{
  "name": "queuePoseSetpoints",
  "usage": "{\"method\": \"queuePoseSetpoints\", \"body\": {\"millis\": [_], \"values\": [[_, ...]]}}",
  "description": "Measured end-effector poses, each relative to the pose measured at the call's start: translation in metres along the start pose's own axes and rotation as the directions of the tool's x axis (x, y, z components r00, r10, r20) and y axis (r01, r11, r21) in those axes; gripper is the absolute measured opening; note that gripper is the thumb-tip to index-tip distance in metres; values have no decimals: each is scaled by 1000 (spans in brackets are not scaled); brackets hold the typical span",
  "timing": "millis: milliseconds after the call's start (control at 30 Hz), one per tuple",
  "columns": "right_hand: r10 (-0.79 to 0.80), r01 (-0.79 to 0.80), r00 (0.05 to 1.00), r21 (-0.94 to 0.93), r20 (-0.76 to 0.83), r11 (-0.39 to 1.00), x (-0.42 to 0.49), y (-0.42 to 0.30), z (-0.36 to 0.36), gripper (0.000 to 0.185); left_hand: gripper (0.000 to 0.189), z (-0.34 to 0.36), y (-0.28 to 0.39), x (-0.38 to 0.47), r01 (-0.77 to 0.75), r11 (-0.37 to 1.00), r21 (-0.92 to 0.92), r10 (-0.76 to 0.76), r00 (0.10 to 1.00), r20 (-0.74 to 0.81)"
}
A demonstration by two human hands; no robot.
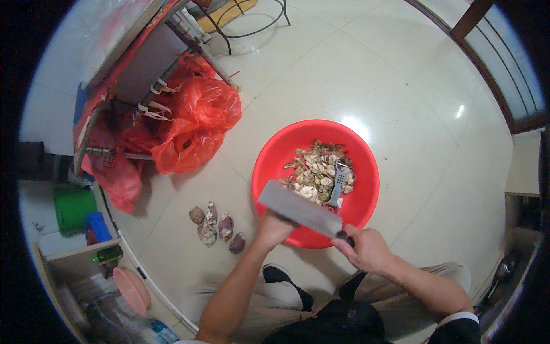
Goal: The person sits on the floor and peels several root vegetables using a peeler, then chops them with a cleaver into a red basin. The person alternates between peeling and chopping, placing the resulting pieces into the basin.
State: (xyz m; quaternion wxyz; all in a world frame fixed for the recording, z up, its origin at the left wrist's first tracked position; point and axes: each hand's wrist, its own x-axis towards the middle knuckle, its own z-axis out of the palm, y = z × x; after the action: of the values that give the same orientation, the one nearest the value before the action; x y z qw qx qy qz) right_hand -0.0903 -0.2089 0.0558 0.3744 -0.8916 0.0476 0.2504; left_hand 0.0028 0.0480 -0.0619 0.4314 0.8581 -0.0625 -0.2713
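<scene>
A red plastic basin (370, 180) stands on the floor before me, with sliced pale pieces and brown peelings (316, 172) in it. A grey-handled peeler (339, 185) rests on top of them. My right hand (370, 251) grips the dark handle of a cleaver (300, 209). Its broad blade slants up to the left over the basin's near side. Beneath the blade, at the rim, is my left hand (275, 228); the cleaver covers its fingers, so whatever they hold is hidden. Several brown-purple tubers (226, 226), some with pale patches, lie on the floor left of my left hand.
Red plastic bags (197, 116) bulge from under a metal-legged table (148, 56) at upper left. A round wire stand (253, 30) is at the top. On the left are a green bucket (75, 210) and a pink basin (131, 290). My shoes (288, 284) are close to the red basin.
</scene>
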Motion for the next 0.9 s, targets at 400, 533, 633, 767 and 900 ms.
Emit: {"method": "queuePoseSetpoints", "body": {"millis": [400,533,633,767,900], "values": [[-92,92,996,-62,-2,994,-5,-3,13,52,33,-8,18,-9,-103,945,311,82,993,80],[-28,27,998,-23,-54,999,6,1,23,55,32,-1,65,-18,-127,971,203,135,991,-23],[131,-131,988,10,-87,991,26,15,17,58,57,22,79,-36,91,988,122,-90,996,-19],[249,-244,968,146,-21,959,37,29,4,58,68,19,64,-25,124,992,14,-123,990,-74],[219,-232,972,265,79,936,31,19,3,56,70,5,47,-9,4,941,-339,-33,996,-80]]}}
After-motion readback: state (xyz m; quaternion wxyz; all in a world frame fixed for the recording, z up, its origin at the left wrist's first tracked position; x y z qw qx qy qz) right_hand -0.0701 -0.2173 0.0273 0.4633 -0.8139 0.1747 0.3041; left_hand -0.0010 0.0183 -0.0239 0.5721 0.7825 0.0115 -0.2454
